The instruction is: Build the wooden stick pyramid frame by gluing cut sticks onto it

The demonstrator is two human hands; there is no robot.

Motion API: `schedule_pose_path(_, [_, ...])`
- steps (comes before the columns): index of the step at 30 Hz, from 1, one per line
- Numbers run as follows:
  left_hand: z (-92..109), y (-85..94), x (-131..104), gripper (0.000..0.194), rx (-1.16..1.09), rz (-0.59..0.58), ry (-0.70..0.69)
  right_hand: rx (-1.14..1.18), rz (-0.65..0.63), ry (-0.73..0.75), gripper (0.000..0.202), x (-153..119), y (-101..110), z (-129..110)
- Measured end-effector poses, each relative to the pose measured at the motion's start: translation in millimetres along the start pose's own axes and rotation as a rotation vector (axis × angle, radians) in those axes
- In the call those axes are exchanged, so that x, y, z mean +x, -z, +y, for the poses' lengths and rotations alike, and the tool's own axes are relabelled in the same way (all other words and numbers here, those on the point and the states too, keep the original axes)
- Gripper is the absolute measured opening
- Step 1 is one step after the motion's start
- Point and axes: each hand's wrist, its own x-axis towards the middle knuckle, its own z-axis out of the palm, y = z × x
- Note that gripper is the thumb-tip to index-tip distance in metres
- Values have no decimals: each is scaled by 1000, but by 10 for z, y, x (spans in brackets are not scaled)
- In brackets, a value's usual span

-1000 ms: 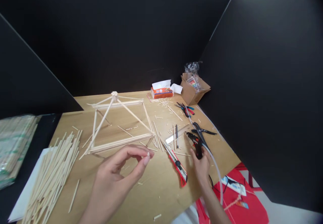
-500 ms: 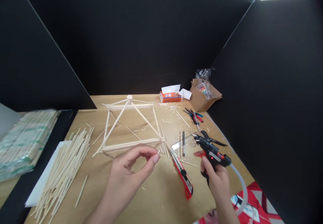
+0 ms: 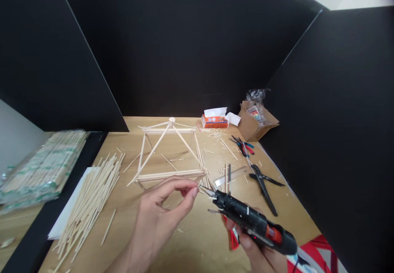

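Note:
My left hand [image 3: 168,209] is closed in a pinch, thumb against forefinger, on a short bit of wooden stick [image 3: 198,185] that barely shows at the fingertips. In my right hand [image 3: 257,253] is a black hot glue gun [image 3: 243,211], its metal nozzle pointing left, right beside the pinched fingertips. Just beyond my left hand stands a frame of wooden sticks [image 3: 172,174], with slanted sticks meeting in a bundled peak. Beneath the glue gun lies a red utility knife [image 3: 233,240], mostly covered by the gun and my right hand.
Loose sticks [image 3: 89,207] lie on white paper at left, beside a plastic-wrapped bundle [image 3: 43,164]. To the right are black-handled cutters [image 3: 263,187], pliers [image 3: 243,145], a ruler [image 3: 237,174] and stick scraps. Tissues [image 3: 214,121] and a cardboard box [image 3: 254,123] stand behind. Dark panels enclose the table.
My right hand has brought the glue gun leftward and nearer, its nozzle now at my left fingertips. My left hand keeps its pinch. The whole view has shifted slightly.

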Motion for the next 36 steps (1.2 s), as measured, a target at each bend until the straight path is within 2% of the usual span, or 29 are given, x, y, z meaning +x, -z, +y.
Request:
schedule_pose_path(21, [15, 16, -21, 11, -46, -17, -27, -31, 84, -86, 30, -68, -2, 20])
schedule_pose_path(29, [31, 27, -38, 11, -32, -14, -39, -22, 71, -57, 31, -14, 21, -2])
schedule_pose_path(36, [47, 22, -1, 11, -26, -2, -36, 40, 134, -21, 28, -45, -63, 13])
